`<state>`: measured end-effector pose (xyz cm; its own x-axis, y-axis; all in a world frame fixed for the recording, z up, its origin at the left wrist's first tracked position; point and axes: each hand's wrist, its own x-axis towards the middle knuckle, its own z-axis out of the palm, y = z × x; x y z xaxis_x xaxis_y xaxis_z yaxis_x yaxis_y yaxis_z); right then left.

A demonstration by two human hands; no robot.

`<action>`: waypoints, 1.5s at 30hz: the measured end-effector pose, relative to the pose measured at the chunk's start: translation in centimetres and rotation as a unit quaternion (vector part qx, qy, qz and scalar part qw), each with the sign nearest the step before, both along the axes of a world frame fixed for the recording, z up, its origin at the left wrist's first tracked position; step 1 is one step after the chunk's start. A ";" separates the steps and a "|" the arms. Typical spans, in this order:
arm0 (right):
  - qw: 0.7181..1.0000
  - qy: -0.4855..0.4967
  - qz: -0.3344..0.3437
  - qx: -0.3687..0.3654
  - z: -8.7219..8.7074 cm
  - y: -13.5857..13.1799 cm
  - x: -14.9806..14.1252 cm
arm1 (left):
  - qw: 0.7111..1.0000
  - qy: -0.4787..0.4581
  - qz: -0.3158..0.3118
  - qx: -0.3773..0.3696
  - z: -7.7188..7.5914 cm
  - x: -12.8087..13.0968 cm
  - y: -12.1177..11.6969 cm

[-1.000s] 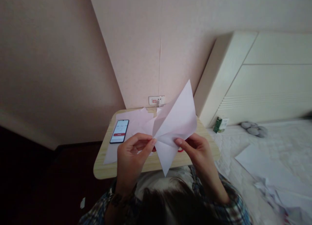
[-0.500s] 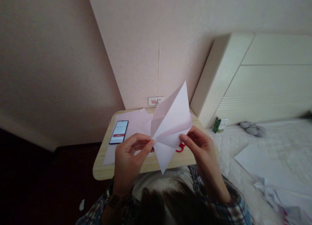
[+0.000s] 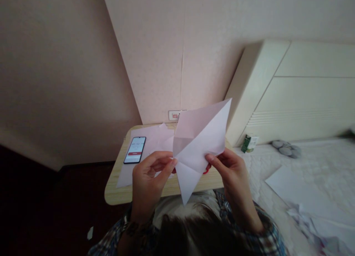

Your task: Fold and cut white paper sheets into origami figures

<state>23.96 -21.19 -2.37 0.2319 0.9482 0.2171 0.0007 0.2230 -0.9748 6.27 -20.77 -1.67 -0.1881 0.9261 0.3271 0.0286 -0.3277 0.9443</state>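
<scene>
We pinch the folded white paper (image 3: 198, 148) in both hands, left hand (image 3: 148, 178) and right hand (image 3: 233, 171), above the bench (image 3: 119, 191); its long axis runs from upper right to a point aimed down at us.

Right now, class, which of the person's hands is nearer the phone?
Left. The left hand is just right of and below the phone; the right hand holds the folded paper's far side.

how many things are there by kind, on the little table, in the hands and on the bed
folded paper held in both hands: 1
phone: 1
flat paper sheets on the table: 1 patch, number unclear
red item behind the held paper: 1
green carton: 1
grey bundle: 1
loose paper on the bed: 1 patch
total: 7
</scene>
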 end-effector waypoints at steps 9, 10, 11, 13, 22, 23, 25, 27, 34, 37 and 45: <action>0.999 0.022 -0.009 0.024 0.3 0.2 0.0 | 1.000 0.001 -0.006 -0.007 -0.1 -0.4 -0.1; 0.999 0.026 -0.012 0.026 0.2 0.2 0.0 | 1.000 0.000 -0.009 -0.008 -0.1 -0.4 -0.1; 0.999 0.030 -0.015 0.028 0.1 0.2 0.0 | 1.000 -0.002 -0.012 -0.008 -0.1 -0.3 -0.1; 0.999 0.036 -0.023 0.030 -0.1 0.3 0.0 | 1.000 -0.007 -0.017 -0.009 -0.2 -0.2 0.0; 0.999 0.024 -0.019 0.031 0.0 -0.2 0.2 | 0.999 -0.044 -0.019 -0.016 -0.5 -0.1 0.7; 0.999 0.023 -0.016 0.033 0.0 -0.2 0.2 | 0.999 -0.048 -0.017 -0.017 -0.5 -0.1 0.8; 0.999 0.021 -0.013 0.040 -0.1 -0.1 0.1 | 0.998 -0.052 -0.017 -0.018 -0.5 -0.2 0.9; 0.998 0.023 -0.016 0.047 -0.2 0.1 0.1 | 0.998 -0.051 -0.019 -0.019 -0.5 -0.2 0.9; 0.997 0.031 -0.040 0.061 -0.6 0.1 0.3 | 0.998 -0.046 -0.030 -0.027 -0.5 -0.3 0.5; 0.997 0.019 -0.030 0.064 -0.5 -0.1 0.4 | 0.998 -0.045 -0.033 -0.029 -0.5 -0.2 0.6; 0.998 0.021 -0.025 0.061 -0.3 -0.1 0.2 | 0.998 -0.040 -0.041 -0.036 -0.5 -0.3 0.8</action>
